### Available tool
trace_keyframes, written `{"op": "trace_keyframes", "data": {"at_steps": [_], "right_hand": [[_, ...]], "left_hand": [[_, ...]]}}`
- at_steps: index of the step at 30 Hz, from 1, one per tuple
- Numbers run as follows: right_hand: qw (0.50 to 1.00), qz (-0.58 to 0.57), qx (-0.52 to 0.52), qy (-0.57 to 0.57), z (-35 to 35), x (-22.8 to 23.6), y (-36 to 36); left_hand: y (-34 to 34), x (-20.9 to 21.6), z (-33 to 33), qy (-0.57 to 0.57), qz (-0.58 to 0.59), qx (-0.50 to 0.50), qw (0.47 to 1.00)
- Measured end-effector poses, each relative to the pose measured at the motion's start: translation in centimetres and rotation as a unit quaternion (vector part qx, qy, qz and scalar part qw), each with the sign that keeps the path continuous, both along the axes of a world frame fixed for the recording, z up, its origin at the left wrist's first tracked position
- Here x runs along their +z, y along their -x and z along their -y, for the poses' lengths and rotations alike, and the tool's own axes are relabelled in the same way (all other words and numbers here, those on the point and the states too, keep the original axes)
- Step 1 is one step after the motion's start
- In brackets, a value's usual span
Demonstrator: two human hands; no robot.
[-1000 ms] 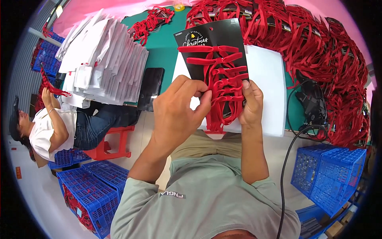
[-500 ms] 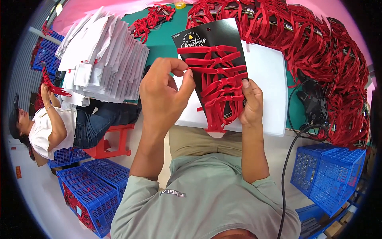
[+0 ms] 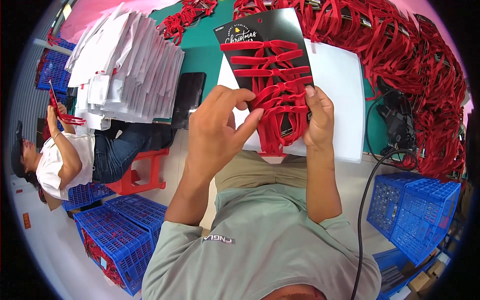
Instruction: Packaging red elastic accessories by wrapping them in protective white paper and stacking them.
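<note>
My right hand (image 3: 319, 117) grips the right edge of a black card (image 3: 246, 36), thumb in front. Several red velvet bows (image 3: 270, 73) run down the card in a column, with long red ribbon tails (image 3: 271, 137) bunched at its lower end. The upper bows lie fairly level; a lower one droops toward the left. Beside that drooping bow's left end is my left hand (image 3: 220, 125), its thumb and forefinger apart and curved around the loop's tip. Whether they touch it is hard to see. The other left fingers are curled.
White paper (image 3: 340, 100) lies on the green table (image 3: 194, 65) beneath the card. A tall stack of white packets (image 3: 130, 70) and a dark phone-like slab (image 3: 189, 97) are on the left. Red-ribboned cards (image 3: 400, 65) heap along the right. Blue crates (image 3: 415, 210) flank me; a co-worker (image 3: 60, 150) sits left.
My left hand has moved down and right from a higher bow's left end to a lower one, its fingertips parting. The card has risen slightly in view, still in my right hand.
</note>
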State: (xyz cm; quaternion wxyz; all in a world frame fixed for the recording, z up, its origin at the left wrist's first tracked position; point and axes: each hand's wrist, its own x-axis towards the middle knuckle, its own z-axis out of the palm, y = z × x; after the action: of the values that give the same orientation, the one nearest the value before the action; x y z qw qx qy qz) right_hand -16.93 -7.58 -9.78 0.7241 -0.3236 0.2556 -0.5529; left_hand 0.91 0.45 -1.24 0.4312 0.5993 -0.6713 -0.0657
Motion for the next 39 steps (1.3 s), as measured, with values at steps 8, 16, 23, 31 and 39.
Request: {"op": "trace_keyframes", "data": {"at_steps": [8, 16, 23, 31, 39], "right_hand": [[0.999, -0.024, 0.012, 0.024, -0.1, -0.5, 0.2], [1.0, -0.02, 0.003, 0.02, 0.0, -0.2, 0.2], [0.999, -0.029, -0.001, 0.025, -0.3, 0.3, -0.1], [1.0, -0.026, 0.003, 0.012, -0.3, -0.2, 0.0], [0.999, -0.035, 0.004, 0.013, -0.3, -0.3, -0.1]], "left_hand": [[-0.6, 0.2, 0.9, 0.107, 0.06, 0.032, 0.992], [-0.1, -0.2, -1.1, 0.057, -0.028, 0.002, 0.998], [0.3, -0.9, -1.1, -0.008, -0.032, -0.004, 0.999], [0.5, -1.0, -1.9, -0.108, -0.128, -0.029, 0.985], [0.7, -0.9, -2.0, -0.112, -0.101, -0.008, 0.988]]}}
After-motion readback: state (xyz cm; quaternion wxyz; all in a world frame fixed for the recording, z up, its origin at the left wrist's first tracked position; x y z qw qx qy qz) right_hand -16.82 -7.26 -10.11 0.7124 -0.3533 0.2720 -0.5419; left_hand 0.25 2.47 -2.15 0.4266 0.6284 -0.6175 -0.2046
